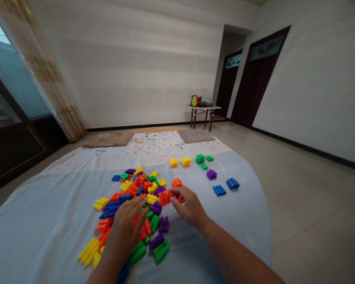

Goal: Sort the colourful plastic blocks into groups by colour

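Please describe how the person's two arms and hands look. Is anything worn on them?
Both forearms are bare as far as the picture shows, with no sleeves in view. The left hand and right hand wear no gloves. No watch, ring or bracelet is visible. The fingers are bare too.

left hand (127,225) flat, palm down; right hand (189,207) pinching.

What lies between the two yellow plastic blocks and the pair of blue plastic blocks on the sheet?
Head view: green blocks and a purple block lie between yellow blocks and blue blocks.
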A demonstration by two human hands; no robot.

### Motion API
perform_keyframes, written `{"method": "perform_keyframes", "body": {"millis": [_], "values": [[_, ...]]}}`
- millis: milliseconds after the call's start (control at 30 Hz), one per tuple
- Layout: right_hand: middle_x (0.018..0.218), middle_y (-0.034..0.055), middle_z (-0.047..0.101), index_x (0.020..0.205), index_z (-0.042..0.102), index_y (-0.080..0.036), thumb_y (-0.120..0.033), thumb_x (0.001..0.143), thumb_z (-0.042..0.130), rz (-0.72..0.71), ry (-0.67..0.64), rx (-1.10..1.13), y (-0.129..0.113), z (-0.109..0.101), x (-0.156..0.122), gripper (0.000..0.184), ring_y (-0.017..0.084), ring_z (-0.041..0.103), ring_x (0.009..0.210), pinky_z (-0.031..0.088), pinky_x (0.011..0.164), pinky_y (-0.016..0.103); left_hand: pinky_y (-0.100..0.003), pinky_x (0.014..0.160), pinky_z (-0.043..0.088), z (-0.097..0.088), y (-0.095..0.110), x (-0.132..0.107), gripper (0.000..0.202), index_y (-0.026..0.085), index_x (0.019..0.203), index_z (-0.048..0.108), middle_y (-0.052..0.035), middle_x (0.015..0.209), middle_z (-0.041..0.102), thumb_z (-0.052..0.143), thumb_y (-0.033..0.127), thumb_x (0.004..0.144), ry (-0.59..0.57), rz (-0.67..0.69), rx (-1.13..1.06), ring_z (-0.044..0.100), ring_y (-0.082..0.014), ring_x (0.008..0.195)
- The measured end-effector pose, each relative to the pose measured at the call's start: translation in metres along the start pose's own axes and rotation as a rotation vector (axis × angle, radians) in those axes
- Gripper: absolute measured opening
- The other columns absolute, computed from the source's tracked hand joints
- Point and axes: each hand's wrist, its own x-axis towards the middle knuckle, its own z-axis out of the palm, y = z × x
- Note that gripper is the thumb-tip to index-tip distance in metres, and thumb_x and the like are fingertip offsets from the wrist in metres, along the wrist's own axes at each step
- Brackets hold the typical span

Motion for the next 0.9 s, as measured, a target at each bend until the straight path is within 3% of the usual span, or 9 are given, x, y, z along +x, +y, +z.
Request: {"method": "perform_keyframes", "body": {"millis": [100,200,400,567,733,900], "values": [[0.089,0.0063,0.067,0.105,0.062,-0.015,-0.023,0.083,0.052,0.181,0.112,-0.12,0.021,-0.033,0.013,0.026,0.015,0.06,0.075,0.048,0.071,0.028,-0.055,0.104,0.036,0.008,-0.008,-0.005,0.042,0.024,0.119,0.06,-0.0079,0.125,0.06,0.045,0.045,0.085,-0.05,0.032,0.163,0.051,-0.0268,0.12],[0.088,0.0072,0.069,0.11,0.061,-0.013,-0.023,0.083,0.051,0.342,0.089,-0.293,0.047,-0.053,0.025,0.031,0.015,0.062,0.075,0.048,0.071,0.027,-0.058,0.107,0.03,0.015,-0.011,-0.009,0.046,0.025,0.124,0.056,-0.0073,0.134,0.052,0.043,0.046,0.085,-0.178,-0.043,0.264,0.042,-0.0285,0.128],[0.098,0.0098,0.07,0.109,0.064,-0.014,-0.021,0.084,0.05,0.47,-0.074,-0.58,0.083,-0.05,0.044,0.03,0.017,0.064,0.089,0.044,0.077,0.025,-0.055,0.112,0.019,0.022,-0.008,-0.009,0.053,0.027,0.134,0.046,-0.0037,0.143,0.04,0.039,0.046,0.084,-0.376,-0.17,0.313,0.028,-0.0258,0.137],[0.094,0.0139,0.069,0.093,0.069,-0.013,-0.017,0.082,0.05,0.471,-0.128,-0.676,0.092,-0.04,0.049,0.022,0.022,0.062,0.091,0.043,0.078,0.029,-0.055,0.114,0.013,0.02,-0.005,-0.008,0.054,0.028,0.136,0.042,-0.002,0.145,0.038,0.036,0.046,0.085,-0.417,-0.2,0.299,0.024,-0.0246,0.139],[0.102,0.0175,0.065,0.108,0.065,-0.009,-0.018,0.085,0.048,0.42,-0.128,-0.696,0.089,-0.042,0.043,0.03,0.025,0.058,0.1,0.041,0.088,0.034,-0.056,0.114,0.011,0.019,0.001,-0.009,0.053,0.029,0.137,0.041,-0.0026,0.146,0.036,0.035,0.045,0.087,-0.422,-0.204,0.27,0.023,-0.025,0.139],[0.104,0.0128,0.063,0.11,0.063,-0.012,-0.018,0.085,0.048,0.148,-0.018,-0.511,0.063,-0.036,0.035,0.03,0.022,0.055,0.101,0.042,0.093,0.036,-0.057,0.113,0.01,0.007,0.0,-0.008,0.051,0.028,0.136,0.043,-0.005,0.143,0.041,0.034,0.045,0.088,-0.343,-0.17,0.228,0.029,-0.0254,0.136]]}}
